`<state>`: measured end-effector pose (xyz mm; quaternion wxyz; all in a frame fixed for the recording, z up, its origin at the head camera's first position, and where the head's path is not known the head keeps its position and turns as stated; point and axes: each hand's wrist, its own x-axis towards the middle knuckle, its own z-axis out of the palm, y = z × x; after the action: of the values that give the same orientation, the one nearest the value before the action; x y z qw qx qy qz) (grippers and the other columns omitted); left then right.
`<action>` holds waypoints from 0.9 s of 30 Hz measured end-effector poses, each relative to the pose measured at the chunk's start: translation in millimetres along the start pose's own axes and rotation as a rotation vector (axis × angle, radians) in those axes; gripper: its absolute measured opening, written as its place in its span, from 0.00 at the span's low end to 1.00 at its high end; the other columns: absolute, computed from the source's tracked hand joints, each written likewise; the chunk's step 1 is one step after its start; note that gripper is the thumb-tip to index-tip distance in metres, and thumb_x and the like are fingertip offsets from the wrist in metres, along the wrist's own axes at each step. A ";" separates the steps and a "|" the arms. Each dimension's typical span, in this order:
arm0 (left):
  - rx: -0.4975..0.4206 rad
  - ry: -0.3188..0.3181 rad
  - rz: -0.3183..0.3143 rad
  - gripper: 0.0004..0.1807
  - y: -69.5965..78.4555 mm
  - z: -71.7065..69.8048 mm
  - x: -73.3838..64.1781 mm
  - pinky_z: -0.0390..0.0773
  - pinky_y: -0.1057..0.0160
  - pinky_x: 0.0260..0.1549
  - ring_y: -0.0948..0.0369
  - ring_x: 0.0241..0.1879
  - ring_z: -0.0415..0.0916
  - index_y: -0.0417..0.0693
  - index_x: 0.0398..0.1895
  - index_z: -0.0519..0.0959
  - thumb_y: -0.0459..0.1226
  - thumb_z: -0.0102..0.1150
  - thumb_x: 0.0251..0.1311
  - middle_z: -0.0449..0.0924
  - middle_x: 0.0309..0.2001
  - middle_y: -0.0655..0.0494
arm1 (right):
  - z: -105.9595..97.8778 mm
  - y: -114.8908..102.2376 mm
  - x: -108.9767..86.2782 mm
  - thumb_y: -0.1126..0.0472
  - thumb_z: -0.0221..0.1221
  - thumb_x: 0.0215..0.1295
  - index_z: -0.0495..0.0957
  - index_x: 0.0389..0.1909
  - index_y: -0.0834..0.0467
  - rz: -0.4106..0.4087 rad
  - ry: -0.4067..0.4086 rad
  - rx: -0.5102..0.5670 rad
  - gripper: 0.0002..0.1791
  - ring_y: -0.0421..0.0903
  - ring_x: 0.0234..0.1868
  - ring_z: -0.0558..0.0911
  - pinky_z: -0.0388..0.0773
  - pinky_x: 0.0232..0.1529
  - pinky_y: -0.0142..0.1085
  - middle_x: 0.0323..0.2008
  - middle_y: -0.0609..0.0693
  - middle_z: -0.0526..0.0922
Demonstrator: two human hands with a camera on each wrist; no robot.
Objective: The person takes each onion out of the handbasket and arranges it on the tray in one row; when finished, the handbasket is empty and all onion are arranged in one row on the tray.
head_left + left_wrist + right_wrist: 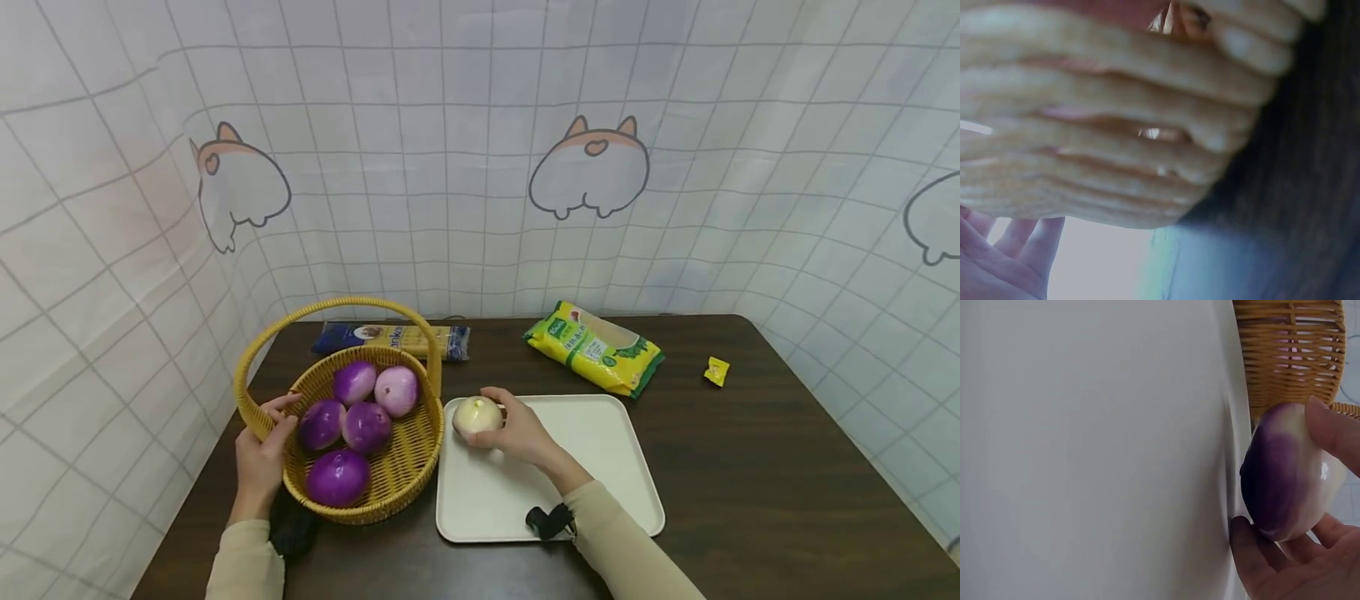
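Observation:
A yellow wicker basket (pixel 405 487) with a tall hooped handle stands on the table's left side. Inside it lie several glossy purple-and-white turnips (pixel 337 477). At the basket's left side, my left hand (pixel 261 450) grips the rim near the handle's foot; its lower fingers lie against the woven wall in the left wrist view. My right hand (pixel 517 429) holds another turnip (pixel 1288 475) between thumb and fingers, pale end up. That turnip is over the left end of the white tray (pixel 577 467), beside the basket. Whether it touches the tray I cannot tell.
Behind the basket lies a blue-and-yellow packet (pixel 450 343). A yellow-and-green bag (pixel 596 346) rests behind the tray, and a small yellow wrapped piece (pixel 716 371) is off to its right. A gridded white curtain (pixel 480 167) surrounds the table (pixel 750 483).

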<state>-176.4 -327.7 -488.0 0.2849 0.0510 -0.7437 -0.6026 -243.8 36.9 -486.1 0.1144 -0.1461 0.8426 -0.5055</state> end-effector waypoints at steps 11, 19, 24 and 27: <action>-0.042 0.018 0.000 0.08 -0.8 1.9 -0.6 0.70 0.75 0.50 0.60 0.55 0.74 0.25 0.31 0.68 0.26 0.53 0.65 0.79 0.51 0.36 | 2.7 7.2 2.4 0.56 0.73 0.52 0.63 0.70 0.56 -0.056 -0.032 0.007 0.45 0.52 0.52 0.77 0.75 0.48 0.47 0.62 0.57 0.73; -0.050 0.014 -0.007 0.08 0.9 1.8 0.1 0.71 0.74 0.50 0.59 0.56 0.74 0.25 0.30 0.68 0.25 0.54 0.65 0.79 0.51 0.36 | 3.3 10.9 2.7 0.58 0.73 0.53 0.59 0.72 0.58 -0.059 -0.044 0.056 0.48 0.54 0.55 0.77 0.75 0.51 0.46 0.64 0.58 0.70; -0.048 0.010 -0.017 0.08 1.6 1.7 0.0 0.70 0.74 0.51 0.58 0.56 0.73 0.26 0.30 0.68 0.25 0.54 0.65 0.79 0.52 0.36 | -0.1 11.8 -0.7 0.57 0.73 0.53 0.55 0.73 0.60 -0.012 0.000 0.105 0.51 0.54 0.58 0.76 0.75 0.55 0.47 0.65 0.59 0.69; -0.055 0.012 -0.018 0.08 0.3 1.5 -0.2 0.70 0.74 0.51 0.58 0.56 0.73 0.25 0.30 0.68 0.25 0.53 0.65 0.78 0.52 0.35 | -4.1 12.5 -4.2 0.54 0.73 0.53 0.56 0.73 0.59 0.025 0.021 0.098 0.50 0.53 0.56 0.76 0.74 0.55 0.47 0.64 0.58 0.70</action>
<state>-176.9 -326.3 -488.0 0.2852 0.0534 -0.7246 -0.6251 -242.9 47.4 -495.0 0.1190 -0.1246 0.8198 -0.5460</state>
